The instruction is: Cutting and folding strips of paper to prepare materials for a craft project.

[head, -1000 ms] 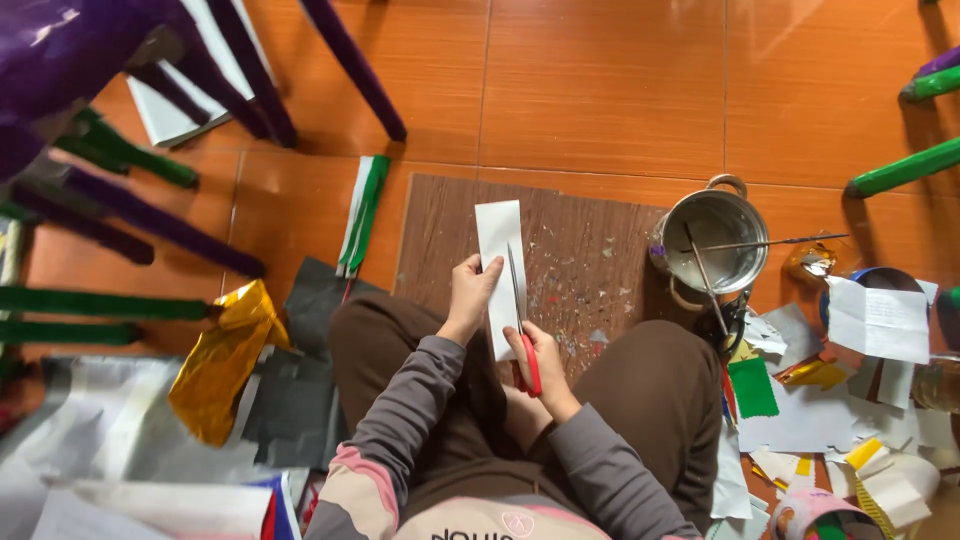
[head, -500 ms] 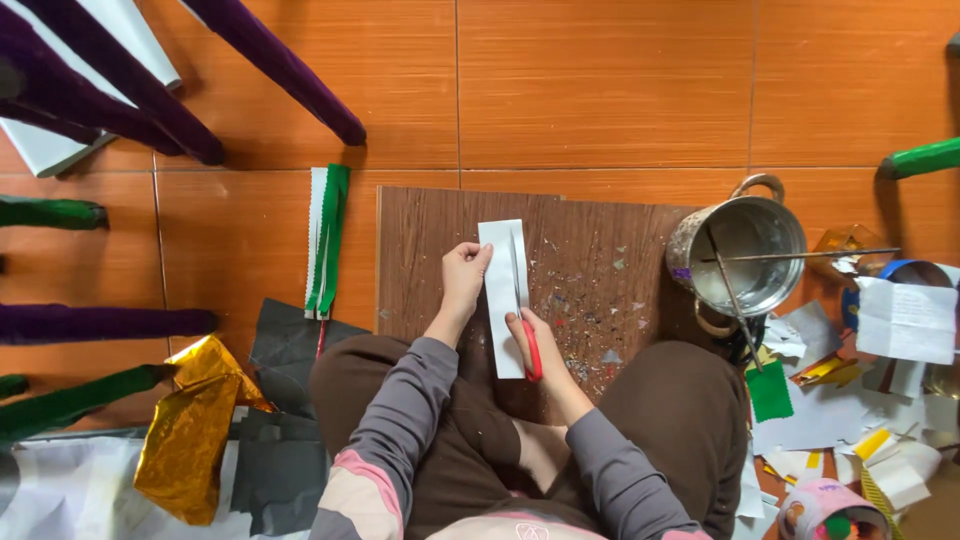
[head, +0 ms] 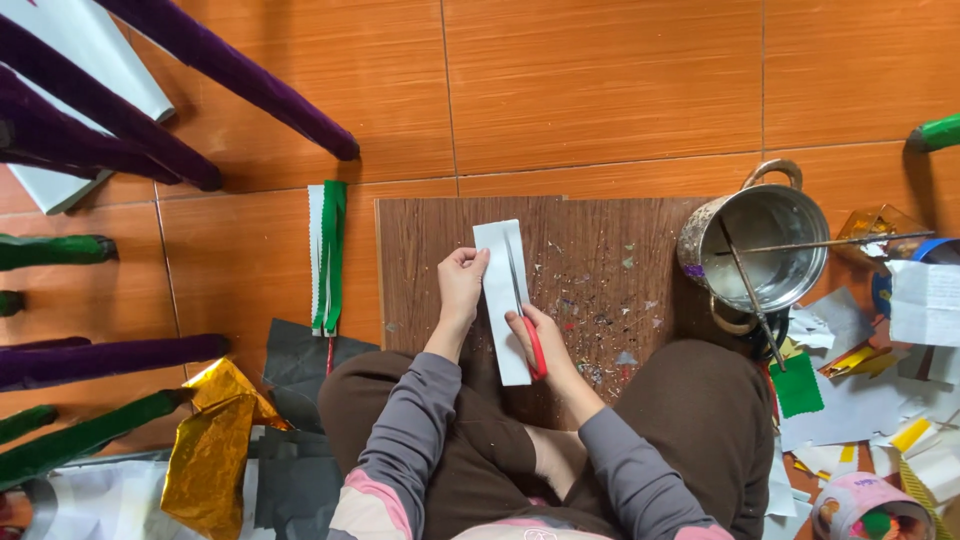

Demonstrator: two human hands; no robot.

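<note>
A long white paper strip (head: 503, 300), matte and rectangular, stands lengthwise over a scuffed, speckled brown wooden board (head: 600, 260) on the glossy orange floor tiles (head: 600, 90). The left hand (head: 462, 285) pinches the strip's left edge; the right hand (head: 535, 335) is clamped on red-handled scissors (head: 528, 330), blades running up the paper. A dented steel pot (head: 755, 250) sits beside. Compared with half a second ago, the hands hold as before; the view sits slightly lower.

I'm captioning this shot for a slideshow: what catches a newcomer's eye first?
Centre: the left hand holds a white paper strip while the right hand cuts it with red-handled scissors over a wooden board. A steel pot sits right of the board; purple rods cross the top left.
</note>
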